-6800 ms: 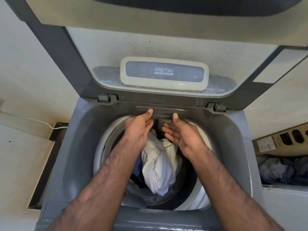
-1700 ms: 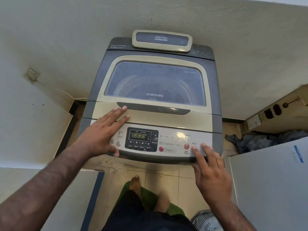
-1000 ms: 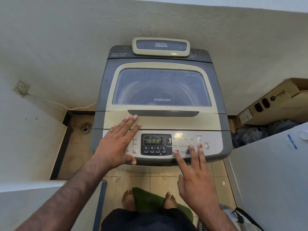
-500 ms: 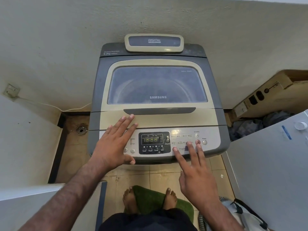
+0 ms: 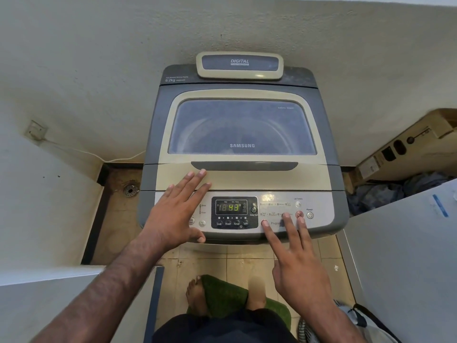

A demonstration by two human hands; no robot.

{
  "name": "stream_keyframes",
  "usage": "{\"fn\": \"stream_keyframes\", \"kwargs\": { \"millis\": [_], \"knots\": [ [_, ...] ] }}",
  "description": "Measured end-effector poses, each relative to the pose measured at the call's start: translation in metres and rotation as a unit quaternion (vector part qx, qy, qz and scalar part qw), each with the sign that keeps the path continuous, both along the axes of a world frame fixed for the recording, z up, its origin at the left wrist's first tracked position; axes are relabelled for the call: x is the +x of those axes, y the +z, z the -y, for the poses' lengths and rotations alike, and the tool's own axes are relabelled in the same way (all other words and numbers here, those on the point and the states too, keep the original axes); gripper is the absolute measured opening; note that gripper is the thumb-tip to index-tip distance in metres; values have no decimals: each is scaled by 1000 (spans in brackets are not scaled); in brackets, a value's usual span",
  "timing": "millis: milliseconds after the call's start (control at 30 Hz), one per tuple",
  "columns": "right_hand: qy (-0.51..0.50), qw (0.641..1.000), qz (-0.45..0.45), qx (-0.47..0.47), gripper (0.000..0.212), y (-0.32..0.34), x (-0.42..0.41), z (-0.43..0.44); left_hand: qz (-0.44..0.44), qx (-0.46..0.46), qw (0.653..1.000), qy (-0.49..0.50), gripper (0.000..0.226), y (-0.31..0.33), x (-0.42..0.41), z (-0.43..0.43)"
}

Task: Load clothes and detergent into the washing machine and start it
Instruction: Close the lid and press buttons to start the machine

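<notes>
A grey and cream top-loading washing machine (image 5: 242, 80) stands against the wall with its glass lid (image 5: 242, 127) closed. The control panel (image 5: 321, 201) faces me, and its green display (image 5: 231, 207) is lit. My left hand (image 5: 176, 214) lies flat and spread over the panel's left end and the lid's front edge. My right hand (image 5: 294, 256) hovers over the panel's right part, fingers apart, with the index fingertip on the red program button (image 5: 264, 222). The red start/pause button (image 5: 299, 215) and the power button (image 5: 310, 215) sit just beyond my other fingertips. The clothes cannot be made out through the lid.
A cardboard box (image 5: 405, 149) and dark clothes (image 5: 378, 194) lie to the right, behind a white appliance (image 5: 405, 256). A floor drain (image 5: 130, 189) and a white cable (image 5: 99, 155) are on the left. My bare feet stand on a green mat (image 5: 222, 295). A bag (image 5: 366, 325) lies bottom right.
Seconds ago the lid was up and both hands were at the tub's rim. Now it is closed. My right hand slid from the power button to the program button; the display digits changed.
</notes>
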State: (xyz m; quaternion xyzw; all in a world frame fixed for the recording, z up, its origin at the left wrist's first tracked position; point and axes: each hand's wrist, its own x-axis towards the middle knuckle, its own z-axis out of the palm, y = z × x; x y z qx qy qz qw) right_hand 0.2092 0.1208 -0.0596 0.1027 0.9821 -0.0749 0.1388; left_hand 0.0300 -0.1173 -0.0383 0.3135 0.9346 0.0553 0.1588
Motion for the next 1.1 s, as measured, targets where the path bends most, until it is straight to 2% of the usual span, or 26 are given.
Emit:
{"fn": "stream_keyframes", "kwargs": {
  "millis": [67,200,333,600,1100],
  "knots": [
    [1,1000,5,1,100,3,1,-1,1,4,1000,1,130,1,1,0],
    [9,999,33,-15,88,17,-4,-1,5,-1,1000,-2,129,3,2,0],
    [12,999,45,-6,86,25,-7,1,0,-3,1000,-5,131,1,2,1],
    [-25,998,60,-16,78,33,-15,7,-8,-7,1000,-6,130,0,3,-1],
    [-25,996,85,-22,79,41,-18,6,-7,-16,1000,-7,128,2,3,-2]
  ]
}}
